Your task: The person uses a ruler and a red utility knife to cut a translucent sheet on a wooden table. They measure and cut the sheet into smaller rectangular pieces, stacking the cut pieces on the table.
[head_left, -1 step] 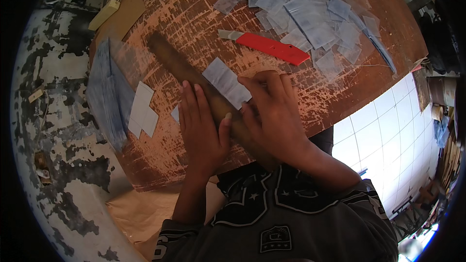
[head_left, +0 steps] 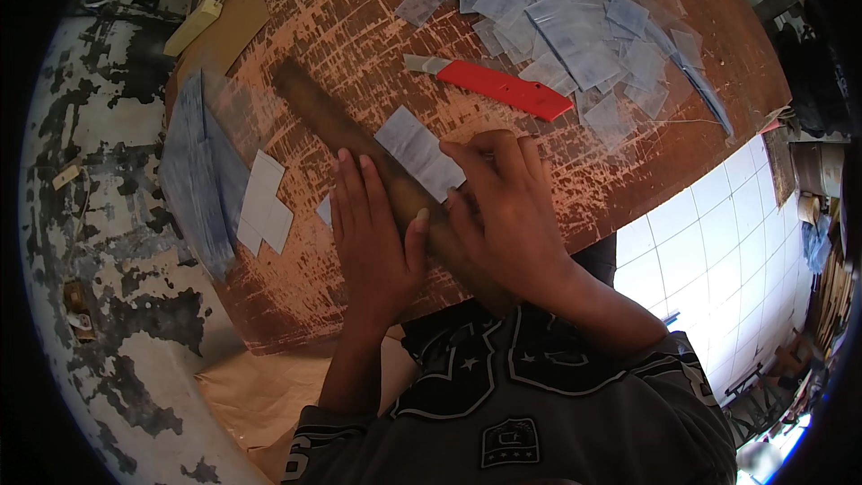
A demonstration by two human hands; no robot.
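- Clock directions are read from the middle of the view, where a worn, reddish-brown worktop (head_left: 341, 27) is seen to be spread broadly toward twelve.
- At one o'clock, near the far edge, a loose heap of clear plastic pieces (head_left: 566, 27) is scattered, many being overlapped by others.
- At nine to ten o'clock, a stack of bluish plastic sheets (head_left: 199, 162) is laid along the worktop's edge.
- A long brown strip (head_left: 328, 112) is set slantwise through the middle, its far end pointed at ten to eleven o'clock and its near end reaching the person's shirt around five.
- Around four o'clock, the right hand (head_left: 512, 207) is held bent, with its thumb and forefinger brought to the plastic's right edge; whether that edge is pinched cannot be told.
- Around eight o'clock, the left hand (head_left: 375, 247) is laid flat, its fingers close together and its thumb spread wide; the strip is touched by the thumb and forefinger.
- At one o'clock, nearer than the heap, a red cutter knife (head_left: 512, 90) is left lying, its blade end turned to ten o'clock.
- At twelve o'clock, a small plastic rectangle (head_left: 413, 148) is placed between strip and right hand.
- At nine o'clock, a notched white card (head_left: 266, 204) is rested beside the stack.
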